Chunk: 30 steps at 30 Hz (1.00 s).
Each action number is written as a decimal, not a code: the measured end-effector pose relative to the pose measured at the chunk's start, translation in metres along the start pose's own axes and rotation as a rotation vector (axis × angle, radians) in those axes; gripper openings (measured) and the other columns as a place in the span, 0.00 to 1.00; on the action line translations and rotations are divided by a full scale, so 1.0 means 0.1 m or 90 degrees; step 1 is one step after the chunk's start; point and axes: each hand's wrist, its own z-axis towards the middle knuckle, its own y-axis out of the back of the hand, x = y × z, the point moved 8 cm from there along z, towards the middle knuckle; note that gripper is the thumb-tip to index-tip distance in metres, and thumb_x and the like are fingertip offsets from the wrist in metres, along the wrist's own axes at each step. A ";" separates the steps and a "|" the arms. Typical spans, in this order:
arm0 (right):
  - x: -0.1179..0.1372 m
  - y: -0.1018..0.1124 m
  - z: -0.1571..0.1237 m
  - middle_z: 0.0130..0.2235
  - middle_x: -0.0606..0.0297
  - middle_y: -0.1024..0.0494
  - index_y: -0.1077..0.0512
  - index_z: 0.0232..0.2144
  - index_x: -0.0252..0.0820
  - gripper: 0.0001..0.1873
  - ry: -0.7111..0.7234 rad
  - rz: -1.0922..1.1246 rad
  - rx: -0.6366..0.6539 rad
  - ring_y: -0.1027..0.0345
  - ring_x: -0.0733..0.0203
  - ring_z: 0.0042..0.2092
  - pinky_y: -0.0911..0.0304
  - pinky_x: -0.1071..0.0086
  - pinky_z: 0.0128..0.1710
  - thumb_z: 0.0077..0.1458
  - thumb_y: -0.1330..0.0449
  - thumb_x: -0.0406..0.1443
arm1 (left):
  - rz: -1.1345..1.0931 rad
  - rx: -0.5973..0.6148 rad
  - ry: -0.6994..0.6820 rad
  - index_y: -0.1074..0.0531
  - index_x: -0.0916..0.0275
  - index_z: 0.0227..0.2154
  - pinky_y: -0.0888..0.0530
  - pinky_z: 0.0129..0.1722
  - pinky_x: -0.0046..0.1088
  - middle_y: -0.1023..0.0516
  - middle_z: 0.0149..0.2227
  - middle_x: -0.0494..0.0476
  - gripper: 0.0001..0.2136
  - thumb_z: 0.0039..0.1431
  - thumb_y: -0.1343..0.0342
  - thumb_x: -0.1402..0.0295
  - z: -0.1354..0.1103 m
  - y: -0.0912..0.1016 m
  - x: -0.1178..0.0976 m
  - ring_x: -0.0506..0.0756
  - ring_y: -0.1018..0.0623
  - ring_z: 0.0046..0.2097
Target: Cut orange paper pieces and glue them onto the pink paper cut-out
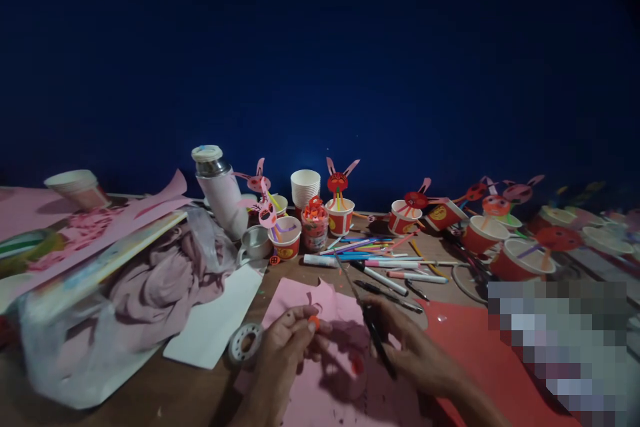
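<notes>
Between the thumb and fingers of my left hand (295, 337) is a small orange-red paper piece (314, 322). My right hand (405, 347) is closed round the black handle of a pair of scissors (374, 330), seen edge-on, with the thin metal blade pointing up and away to the left. Both hands are over pink paper (285, 297), apart from each other. A red spot (357, 365) shows on the pink paper below them, partly in shadow. A white tape roll (246, 344) lies just left of my left hand.
Markers (385, 278) and pens are spread behind the hands. Paper cups with rabbit-like faces (340, 217) line the back. Red paper (465, 333) lies at right. A flask (223, 197), a metal mug (255, 243) and a plastic bag with cloth (155, 280) stand left.
</notes>
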 end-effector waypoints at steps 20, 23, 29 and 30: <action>-0.15 -0.31 -0.04 0.29 0.69 0.31 0.30 0.37 0.43 0.13 0.012 0.258 0.034 0.37 0.64 0.31 0.40 0.72 0.32 0.46 0.41 0.39 | -0.035 0.015 0.002 0.32 0.64 0.28 0.42 0.16 0.18 0.27 0.21 0.50 0.14 0.40 0.38 0.61 0.03 0.04 0.10 0.45 0.33 0.18; -0.20 -0.30 -0.05 0.28 0.70 0.31 0.29 0.36 0.42 0.14 -0.005 0.212 0.024 0.37 0.65 0.29 0.41 0.74 0.29 0.42 0.41 0.34 | -0.075 0.006 0.007 0.32 0.64 0.29 0.41 0.15 0.17 0.25 0.24 0.52 0.17 0.36 0.35 0.62 0.06 0.06 0.14 0.46 0.31 0.20; -0.22 -0.28 -0.07 0.26 0.71 0.30 0.27 0.36 0.42 0.16 -0.045 0.163 -0.004 0.39 0.67 0.28 0.43 0.76 0.27 0.39 0.41 0.31 | -0.139 0.011 0.034 0.32 0.62 0.32 0.33 0.17 0.21 0.24 0.20 0.49 0.25 0.26 0.30 0.68 0.14 0.08 0.22 0.49 0.28 0.19; -0.17 -0.27 -0.07 0.26 0.70 0.30 0.27 0.36 0.42 0.16 -0.036 0.168 -0.001 0.38 0.67 0.28 0.42 0.76 0.27 0.39 0.41 0.31 | -0.138 0.010 0.042 0.32 0.62 0.31 0.33 0.17 0.21 0.24 0.21 0.50 0.25 0.25 0.30 0.68 0.15 0.08 0.23 0.50 0.27 0.19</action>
